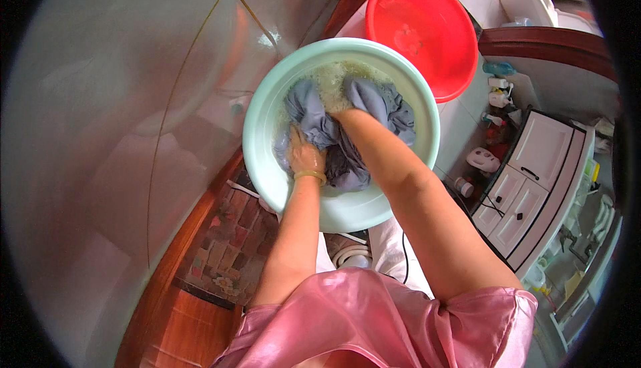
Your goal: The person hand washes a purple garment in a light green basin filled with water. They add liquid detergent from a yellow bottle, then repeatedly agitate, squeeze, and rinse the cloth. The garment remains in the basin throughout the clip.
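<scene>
A wet blue-grey cloth (pixel 370 95), perhaps a garment, lies bunched in soapy water (pixel 333 85) inside a pale green plastic basin (pixel 345 220). My left hand (pixel 306 156), with a yellowish bangle (pixel 310 174) at the wrist, presses against the left side of the cloth. One of its fingers points up along the fabric; the others are partly hidden by the folds. My right arm reaches across into the middle of the basin. Only the wrist end of my right hand (pixel 343 114) shows, and its fingers are out of sight among the cloth and suds.
A red plastic basin (pixel 425 32) stands just beyond the green one, holding a little clear liquid. On the right are a white cabinet (pixel 541 147), several bottles and a white jug (pixel 483 160). A patterned mat (pixel 235 238) and wooden edging (pixel 175 238) lie at the left.
</scene>
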### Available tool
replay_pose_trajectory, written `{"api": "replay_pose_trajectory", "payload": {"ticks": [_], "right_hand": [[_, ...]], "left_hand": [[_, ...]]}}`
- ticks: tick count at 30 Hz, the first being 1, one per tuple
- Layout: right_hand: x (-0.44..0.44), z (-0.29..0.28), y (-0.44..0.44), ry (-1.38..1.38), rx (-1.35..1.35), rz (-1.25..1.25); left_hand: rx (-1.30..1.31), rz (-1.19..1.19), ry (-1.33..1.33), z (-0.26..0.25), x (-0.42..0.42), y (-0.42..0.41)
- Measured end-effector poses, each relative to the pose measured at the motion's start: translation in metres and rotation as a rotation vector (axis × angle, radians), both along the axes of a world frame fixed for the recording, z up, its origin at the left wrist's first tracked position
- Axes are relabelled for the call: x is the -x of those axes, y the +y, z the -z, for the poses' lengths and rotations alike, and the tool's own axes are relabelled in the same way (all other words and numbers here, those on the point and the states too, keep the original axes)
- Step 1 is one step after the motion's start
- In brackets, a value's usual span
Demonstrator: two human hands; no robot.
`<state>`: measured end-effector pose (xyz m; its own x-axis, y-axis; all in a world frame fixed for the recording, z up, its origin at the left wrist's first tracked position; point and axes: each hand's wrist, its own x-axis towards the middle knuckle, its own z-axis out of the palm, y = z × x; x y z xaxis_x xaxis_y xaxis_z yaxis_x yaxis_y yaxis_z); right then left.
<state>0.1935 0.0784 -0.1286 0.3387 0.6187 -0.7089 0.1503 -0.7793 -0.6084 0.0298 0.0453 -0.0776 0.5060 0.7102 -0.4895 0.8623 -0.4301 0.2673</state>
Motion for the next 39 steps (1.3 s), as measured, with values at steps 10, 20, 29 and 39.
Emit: {"api": "replay_pose_trajectory", "payload": {"ticks": [10,20,29,39], "right_hand": [[0.035,-0.123,-0.108,-0.31,-0.515,-0.493],[0.061,-0.049,-0.009,-0.374,-0.048,-0.287],[0.019,-0.058,-0.034,-0.234,-0.431,-0.005],[0.093,-0.043,-0.072,-0.171,-0.217,-0.214]], "left_hand": [[0.028,-0.121,-0.111,0.019,0.019,0.001],[0.228,-0.052,0.025,0.063,0.023,-0.009],[0.26,-0.223,-0.111,0.023,0.007,0.004],[0.145,0.122,0.154,0.042,0.019,-0.005]]}}
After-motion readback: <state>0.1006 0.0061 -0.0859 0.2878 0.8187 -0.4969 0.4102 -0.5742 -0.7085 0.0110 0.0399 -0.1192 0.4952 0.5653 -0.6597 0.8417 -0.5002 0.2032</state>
